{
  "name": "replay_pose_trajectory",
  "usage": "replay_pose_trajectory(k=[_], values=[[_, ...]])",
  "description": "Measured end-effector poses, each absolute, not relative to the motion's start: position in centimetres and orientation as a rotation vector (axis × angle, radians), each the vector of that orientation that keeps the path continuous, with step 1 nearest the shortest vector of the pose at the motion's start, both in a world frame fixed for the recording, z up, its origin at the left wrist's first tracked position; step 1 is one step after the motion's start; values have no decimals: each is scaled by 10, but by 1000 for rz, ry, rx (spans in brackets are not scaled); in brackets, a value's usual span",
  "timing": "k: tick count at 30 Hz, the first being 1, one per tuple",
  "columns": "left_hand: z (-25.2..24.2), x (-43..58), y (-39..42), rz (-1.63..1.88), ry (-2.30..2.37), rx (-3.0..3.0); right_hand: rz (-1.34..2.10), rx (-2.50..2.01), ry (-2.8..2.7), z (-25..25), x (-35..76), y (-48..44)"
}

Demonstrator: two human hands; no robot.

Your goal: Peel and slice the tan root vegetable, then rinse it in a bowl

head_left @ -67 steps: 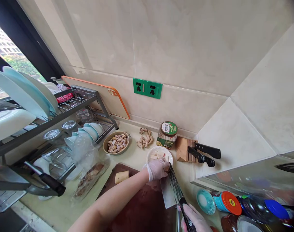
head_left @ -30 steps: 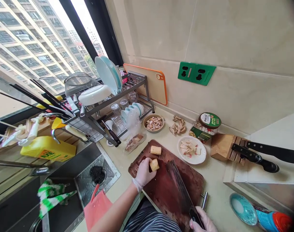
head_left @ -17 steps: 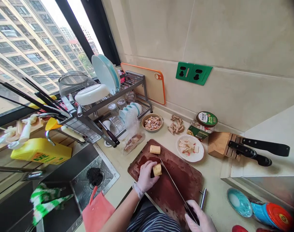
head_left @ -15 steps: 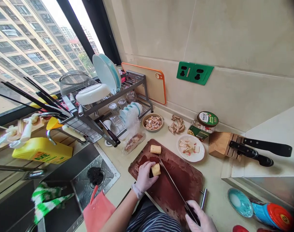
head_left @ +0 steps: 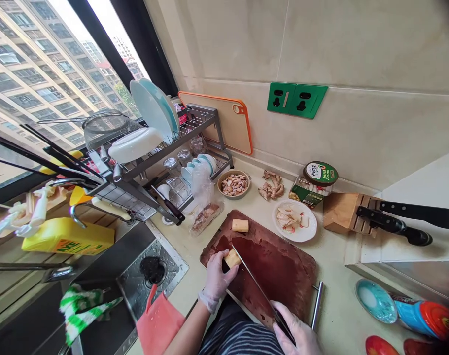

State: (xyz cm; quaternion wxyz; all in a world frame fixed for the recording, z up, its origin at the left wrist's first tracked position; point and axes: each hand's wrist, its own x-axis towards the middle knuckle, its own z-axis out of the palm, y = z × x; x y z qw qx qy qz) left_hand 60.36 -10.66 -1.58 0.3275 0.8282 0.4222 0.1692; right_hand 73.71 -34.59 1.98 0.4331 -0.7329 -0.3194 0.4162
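My left hand (head_left: 219, 277), in a clear glove, grips a pale yellow cut root piece (head_left: 232, 258) against the dark red-brown cutting board (head_left: 283, 281). My right hand (head_left: 296, 329), gloved too, is closed around the black handle of a long kitchen knife (head_left: 254, 280). The blade slants up and left across the board, its tip end at the right side of the held piece. Whether the edge has entered it, I cannot tell. A second pale root piece (head_left: 240, 225) lies near the board's far edge.
Beyond the board are a bowl of garlic cloves (head_left: 234, 184), ginger (head_left: 271, 185), a white plate (head_left: 313, 230) with pale slices, and a bagged piece of meat (head_left: 205, 217). A knife block (head_left: 338, 212) stands right, a dish rack (head_left: 172, 148) and sink (head_left: 172, 261) left.
The root piece under my left hand has turned to a slant. The knife has shifted left, bringing its tip end against that piece. The whole view has tilted slightly.
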Motion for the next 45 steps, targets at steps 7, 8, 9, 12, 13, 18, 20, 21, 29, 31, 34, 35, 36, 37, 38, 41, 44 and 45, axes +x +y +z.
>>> replay_pose_trajectory(k=[7,8,9,12,13,18,20,21,29,31,34,35,36,37,38,41,44,45], values=[[-17,602,-103,446,1086,2156,922,-1845,-870,13,729,-344],[-16,603,-102,443,1076,2156,881,-1862,-883,10,726,-344],[-15,603,-102,439,1064,2158,837,-1879,-905,7,723,-343],[-13,603,-101,434,1035,2172,763,-1899,-1050,0,720,-342],[-13,603,-101,432,1029,2178,761,-1903,-1109,-1,721,-341],[-13,601,-97,397,1007,2202,813,-1998,-1241,7,729,-334],[-13,600,-96,381,996,2207,868,-2047,-1250,13,731,-328],[-14,601,-96,376,991,2210,896,-2074,-1247,17,731,-324],[-23,592,-94,359,1025,2224,978,-2147,-1126,34,734,-308],[-19,588,-93,303,1033,2264,1014,-2134,-1096,37,735,-310],[-3,587,-93,58,1028,2419,1010,-2088,-1101,42,734,-316],[4,589,-93,-46,1025,2478,992,-2069,-1112,43,734,-319],[10,592,-94,-144,1027,2529,969,-2053,-1124,43,733,-321],[16,596,-95,-233,1038,2568,942,-2043,-1134,44,733,-323],[21,600,-96,-312,1054,2592,911,-2037,-1144,43,733,-326],[28,610,-99,-476,1107,2586,812,-2022,-1191,41,732,-332],[27,613,-100,-514,1131,2546,739,-1992,-1292,36,731,-338],[27,613,-99,-515,1142,2526,722,-1992,-1324,34,730,-339]])
